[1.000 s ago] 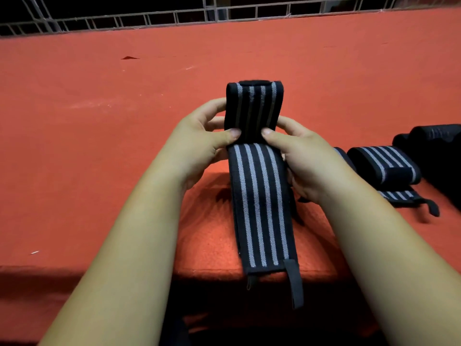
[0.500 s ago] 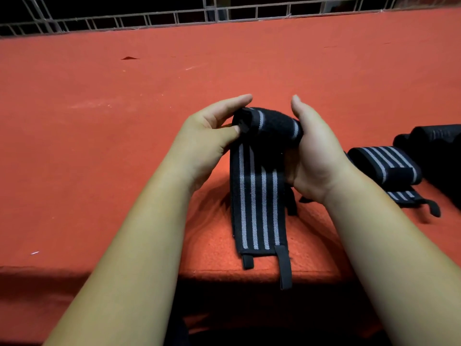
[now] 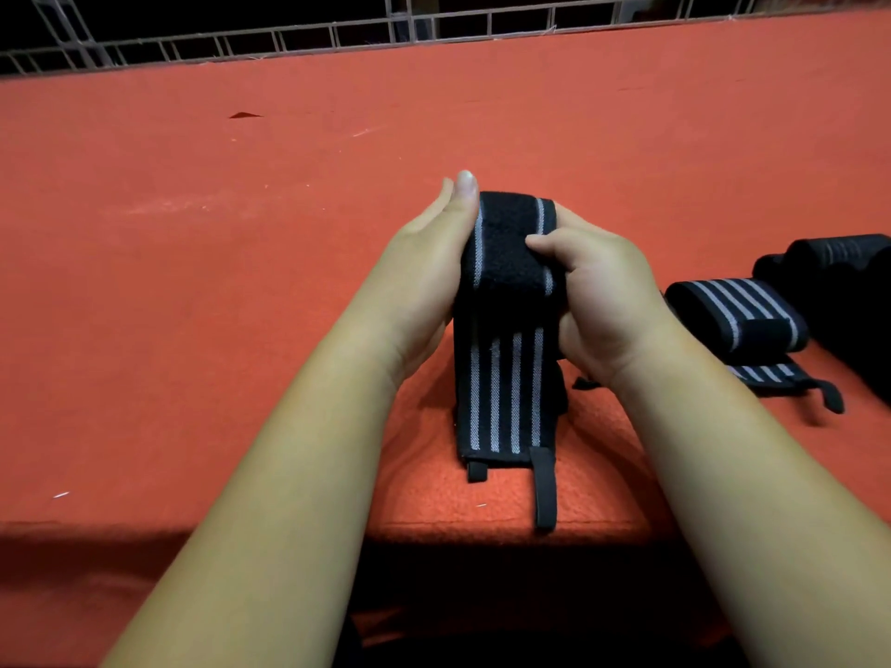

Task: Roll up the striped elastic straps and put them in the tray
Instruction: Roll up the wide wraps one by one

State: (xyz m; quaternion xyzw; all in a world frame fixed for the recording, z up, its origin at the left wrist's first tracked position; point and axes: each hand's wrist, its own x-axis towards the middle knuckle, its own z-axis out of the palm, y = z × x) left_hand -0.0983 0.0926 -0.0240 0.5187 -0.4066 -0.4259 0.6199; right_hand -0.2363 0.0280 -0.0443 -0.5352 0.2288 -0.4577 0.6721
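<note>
The strap (image 3: 511, 253) is half rolled between both hands, its tail flat on the table (image 3: 241, 282) so it feeds straight. The right hand (image 3: 602, 291) clamps the roll with thumb and fingers. The left hand (image 3: 424, 272) presses straight, closed fingers against its end to square it. A tray may sit in the dark far right, but I cannot tell.

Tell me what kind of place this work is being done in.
Likely a packing or sorting workbench, though I can't be sure: a long table covered in orange-red felt, a metal wire rack along its far edge, and already rolled straps gathered at the right.
</note>
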